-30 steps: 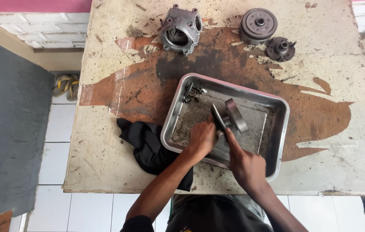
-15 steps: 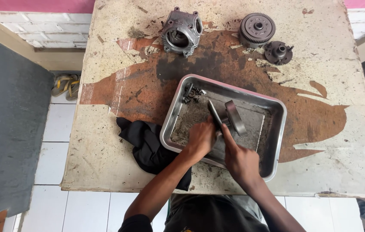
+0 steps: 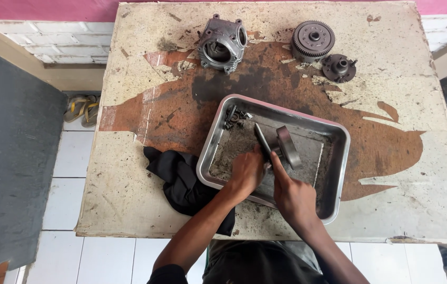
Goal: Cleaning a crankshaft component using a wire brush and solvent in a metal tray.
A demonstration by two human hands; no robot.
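A shallow steel tray (image 3: pixel 339 173) sits on a worn, stained table (image 3: pixel 407 94). Both my hands work inside it. My left hand (image 3: pixel 246 173) is closed around the lower end of a flat dark blade-like tool (image 3: pixel 262 141) that points away from me. My right hand (image 3: pixel 293 194) grips the base of a round grey metal disc part (image 3: pixel 288 146), held on edge just right of the tool. Several small dark bolts (image 3: pixel 232 115) lie in the tray's far left corner. The tray floor is grimy.
A black rag (image 3: pixel 181 181) lies against the tray's left side. At the back of the table stand a grey engine cylinder head (image 3: pixel 222 43), a toothed clutch drum (image 3: pixel 313 39) and a smaller round hub (image 3: pixel 338 67). Sandals (image 3: pixel 81 109) lie on the tiled floor at left.
Both hands stay in the tray on the tool and the disc, with only slight shifts. The camera view has drifted a little.
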